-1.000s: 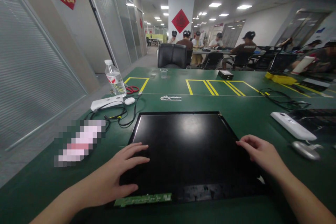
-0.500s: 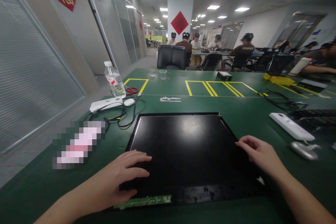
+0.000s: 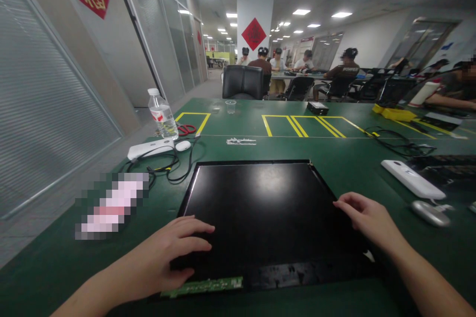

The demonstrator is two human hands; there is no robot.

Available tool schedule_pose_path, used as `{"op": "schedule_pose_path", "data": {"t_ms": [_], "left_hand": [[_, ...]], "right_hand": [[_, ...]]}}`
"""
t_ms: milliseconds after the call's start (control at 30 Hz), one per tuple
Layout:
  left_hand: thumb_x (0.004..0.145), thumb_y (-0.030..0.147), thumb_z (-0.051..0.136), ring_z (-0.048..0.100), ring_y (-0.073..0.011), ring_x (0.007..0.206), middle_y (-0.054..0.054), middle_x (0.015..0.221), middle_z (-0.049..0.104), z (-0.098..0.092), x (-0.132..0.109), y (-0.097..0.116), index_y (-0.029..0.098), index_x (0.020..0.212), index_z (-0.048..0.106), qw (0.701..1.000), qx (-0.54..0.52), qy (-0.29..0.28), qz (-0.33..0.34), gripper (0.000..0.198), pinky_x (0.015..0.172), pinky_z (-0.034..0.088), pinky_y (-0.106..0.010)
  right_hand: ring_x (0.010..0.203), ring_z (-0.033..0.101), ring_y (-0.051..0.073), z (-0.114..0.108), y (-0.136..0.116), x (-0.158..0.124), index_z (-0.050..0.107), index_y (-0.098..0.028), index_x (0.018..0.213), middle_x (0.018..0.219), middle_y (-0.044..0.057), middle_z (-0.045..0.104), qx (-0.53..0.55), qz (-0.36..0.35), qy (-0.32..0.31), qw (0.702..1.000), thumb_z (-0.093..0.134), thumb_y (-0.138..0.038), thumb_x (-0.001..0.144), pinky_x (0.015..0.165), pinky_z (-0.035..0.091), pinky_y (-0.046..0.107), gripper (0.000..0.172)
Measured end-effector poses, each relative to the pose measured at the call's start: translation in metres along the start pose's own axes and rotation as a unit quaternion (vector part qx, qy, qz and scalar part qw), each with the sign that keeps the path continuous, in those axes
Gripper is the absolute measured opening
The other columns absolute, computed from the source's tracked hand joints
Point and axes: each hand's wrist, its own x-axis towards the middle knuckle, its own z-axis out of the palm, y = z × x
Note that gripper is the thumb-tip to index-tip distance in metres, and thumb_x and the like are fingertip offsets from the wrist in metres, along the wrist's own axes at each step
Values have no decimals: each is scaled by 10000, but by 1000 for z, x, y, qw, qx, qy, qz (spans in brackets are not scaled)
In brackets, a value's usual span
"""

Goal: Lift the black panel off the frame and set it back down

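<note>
A bare black display panel (image 3: 256,208) lies flat on the green table (image 3: 334,163) in front of me. A narrow green circuit strip (image 3: 203,287) runs along its near edge. My left hand (image 3: 171,252) rests on the panel's near left corner, fingers spread flat and holding nothing. My right hand (image 3: 366,220) lies on the panel's right edge, fingers loosely stretched out and apart.
At the left stand a water bottle (image 3: 162,115), red scissors (image 3: 187,129), a white device (image 3: 150,148), a white mouse (image 3: 183,145) and black cables (image 3: 167,163). A white device (image 3: 412,178) and a grey mouse (image 3: 430,212) lie at the right. Several people sit at far tables.
My left hand has slid slightly toward me along the panel's left corner. The view has shifted a little; the panel and my right hand stay put.
</note>
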Motion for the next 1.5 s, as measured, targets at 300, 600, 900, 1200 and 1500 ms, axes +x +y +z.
{"op": "schedule_pose_path", "data": {"t_ms": [300, 600, 900, 1200, 1500], "left_hand": [[877, 349, 590, 647, -268, 1146, -34, 1284, 685, -4, 3, -12, 341, 1123, 708, 985, 24, 121, -118, 273, 982, 508, -380], [891, 568, 468, 665, -303, 804, -76, 860, 675, -9, -1, -36, 237, 837, 651, 941, 82, 148, -294, 382, 721, 501, -434], [893, 489, 405, 631, -292, 844, -73, 868, 608, 5, 5, -34, 238, 813, 607, 938, 71, 111, -319, 332, 791, 470, -430], [819, 404, 476, 607, -286, 810, -58, 811, 615, 6, 10, -35, 269, 719, 593, 933, 41, 139, -329, 205, 777, 462, -402], [767, 448, 527, 565, -250, 623, 7, 630, 576, -4, 10, -27, 281, 632, 502, 918, -73, 193, -339, 216, 597, 405, -350]], "right_hand": [[465, 543, 166, -3, 0, 1, 664, -242, 736, 600, 4, 663, 10, 0, -3, 1000, 599, -544, 724, 482, 414, 300, 309], [601, 603, 214, -6, 12, 11, 662, -245, 793, 632, 10, 666, -51, -10, 39, 998, 548, -536, 679, 582, 438, 331, 333], [594, 591, 207, -1, 26, 18, 642, -254, 894, 628, -6, 634, -102, 3, -15, 995, 512, -517, 711, 592, 429, 336, 346], [645, 630, 214, 3, 36, 20, 655, -231, 963, 691, 16, 681, -113, -17, -30, 993, 516, -488, 738, 625, 450, 335, 368], [653, 643, 209, 2, 31, 18, 660, -245, 890, 706, 19, 702, -123, -33, -17, 992, 512, -434, 734, 619, 444, 323, 287]]}}
